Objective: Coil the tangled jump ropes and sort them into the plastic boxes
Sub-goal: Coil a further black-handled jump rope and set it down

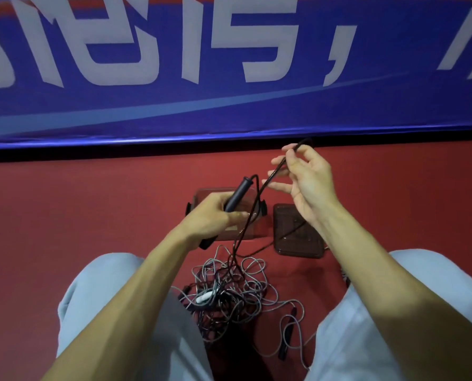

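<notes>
My left hand (215,213) grips a black jump-rope handle (239,192), held up over a clear plastic box (202,195). The black rope (268,180) runs from the handle's top, and my right hand (303,177) pinches a raised loop of it between thumb and fingers. From there the rope drops into a tangled pile of black and grey ropes (229,292) on the red floor between my knees. A white handle (204,297) lies in the pile. Another black handle (288,336) lies to its right.
A dark plastic lid or tray (298,240) lies right of the clear box, partly under my right forearm. A blue banner with white lettering (229,64) stands along the far edge of the red floor. My knees in light trousers flank the pile.
</notes>
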`<move>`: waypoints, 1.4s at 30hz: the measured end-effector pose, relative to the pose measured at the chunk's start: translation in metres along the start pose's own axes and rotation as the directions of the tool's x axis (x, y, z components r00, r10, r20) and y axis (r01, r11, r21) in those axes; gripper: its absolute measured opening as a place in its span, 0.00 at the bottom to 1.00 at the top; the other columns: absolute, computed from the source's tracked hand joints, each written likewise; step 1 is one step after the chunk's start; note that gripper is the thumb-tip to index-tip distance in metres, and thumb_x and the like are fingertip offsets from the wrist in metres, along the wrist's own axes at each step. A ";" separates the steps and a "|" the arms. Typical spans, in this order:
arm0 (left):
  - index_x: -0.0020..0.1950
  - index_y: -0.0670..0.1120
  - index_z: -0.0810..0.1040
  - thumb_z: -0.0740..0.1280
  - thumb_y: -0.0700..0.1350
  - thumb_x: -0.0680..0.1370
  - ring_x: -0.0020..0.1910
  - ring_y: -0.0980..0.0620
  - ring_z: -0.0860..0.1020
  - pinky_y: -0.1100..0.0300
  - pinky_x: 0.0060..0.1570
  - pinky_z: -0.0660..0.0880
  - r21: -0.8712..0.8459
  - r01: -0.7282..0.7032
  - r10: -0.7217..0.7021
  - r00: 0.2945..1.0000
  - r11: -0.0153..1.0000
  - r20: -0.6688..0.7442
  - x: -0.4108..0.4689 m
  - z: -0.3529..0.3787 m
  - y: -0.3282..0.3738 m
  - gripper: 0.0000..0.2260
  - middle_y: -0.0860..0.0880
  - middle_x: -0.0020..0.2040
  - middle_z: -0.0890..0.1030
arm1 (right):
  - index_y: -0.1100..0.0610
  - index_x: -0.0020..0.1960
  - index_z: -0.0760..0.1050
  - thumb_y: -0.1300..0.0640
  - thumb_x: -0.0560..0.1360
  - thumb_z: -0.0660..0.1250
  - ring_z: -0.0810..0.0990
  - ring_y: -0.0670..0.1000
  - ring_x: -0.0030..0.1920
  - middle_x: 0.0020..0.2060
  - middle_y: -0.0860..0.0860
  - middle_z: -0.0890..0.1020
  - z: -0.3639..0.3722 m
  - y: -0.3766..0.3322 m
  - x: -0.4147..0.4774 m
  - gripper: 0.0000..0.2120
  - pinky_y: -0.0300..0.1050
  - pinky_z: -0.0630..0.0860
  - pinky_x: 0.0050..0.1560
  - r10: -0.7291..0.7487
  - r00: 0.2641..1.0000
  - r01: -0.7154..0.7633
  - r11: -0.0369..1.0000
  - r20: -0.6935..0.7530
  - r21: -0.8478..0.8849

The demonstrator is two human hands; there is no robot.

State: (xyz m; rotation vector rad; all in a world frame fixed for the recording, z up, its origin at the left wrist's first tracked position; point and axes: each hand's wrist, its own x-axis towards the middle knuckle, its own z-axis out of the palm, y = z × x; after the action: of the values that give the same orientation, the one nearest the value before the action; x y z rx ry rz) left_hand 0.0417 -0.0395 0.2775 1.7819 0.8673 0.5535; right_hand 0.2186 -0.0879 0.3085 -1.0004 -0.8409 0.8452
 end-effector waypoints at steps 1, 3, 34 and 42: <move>0.53 0.47 0.81 0.69 0.37 0.77 0.42 0.56 0.77 0.64 0.45 0.75 0.015 0.001 -0.001 1.000 1.000 0.024 0.000 0.003 -0.001 0.08 0.48 0.48 0.82 | 0.57 0.47 0.73 0.62 0.82 0.58 0.82 0.50 0.34 0.37 0.52 0.81 -0.001 -0.002 0.001 0.07 0.49 0.81 0.33 0.006 1.000 -0.006 0.999 -0.016 0.032; 0.53 0.46 0.82 0.69 0.37 0.77 0.42 0.53 0.77 0.59 0.46 0.75 0.013 -0.006 0.005 0.999 1.000 0.049 0.000 0.010 -0.001 0.07 0.46 0.47 0.82 | 0.58 0.47 0.73 0.62 0.82 0.58 0.81 0.51 0.35 0.38 0.53 0.81 -0.003 -0.005 0.002 0.07 0.48 0.81 0.33 0.024 0.998 -0.019 0.995 -0.052 0.103; 0.51 0.41 0.75 0.63 0.38 0.80 0.46 0.50 0.85 0.60 0.43 0.82 -0.869 -0.317 -0.054 0.930 0.380 -0.363 -0.002 -0.015 0.029 0.02 0.46 0.44 0.85 | 0.51 0.47 0.74 0.60 0.77 0.67 0.82 0.59 0.53 0.47 0.54 0.83 0.021 0.063 -0.016 0.05 0.60 0.78 0.56 0.327 0.873 -0.008 0.751 0.362 -0.660; 0.50 0.44 0.77 0.63 0.38 0.81 0.40 0.50 0.83 0.62 0.36 0.80 -0.440 -0.122 -0.088 0.900 0.890 -0.427 0.006 -0.004 0.011 0.04 0.43 0.49 0.84 | 0.52 0.43 0.73 0.64 0.78 0.63 0.82 0.53 0.40 0.36 0.52 0.84 0.024 0.051 -0.016 0.09 0.54 0.83 0.42 0.090 0.985 0.007 0.831 0.147 -0.556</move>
State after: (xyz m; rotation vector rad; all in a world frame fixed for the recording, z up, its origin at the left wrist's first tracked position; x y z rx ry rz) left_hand 0.0456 -0.0342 0.2887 1.2451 0.9259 1.1067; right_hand 0.1807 -0.0781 0.2652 -1.4773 -1.2572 0.7394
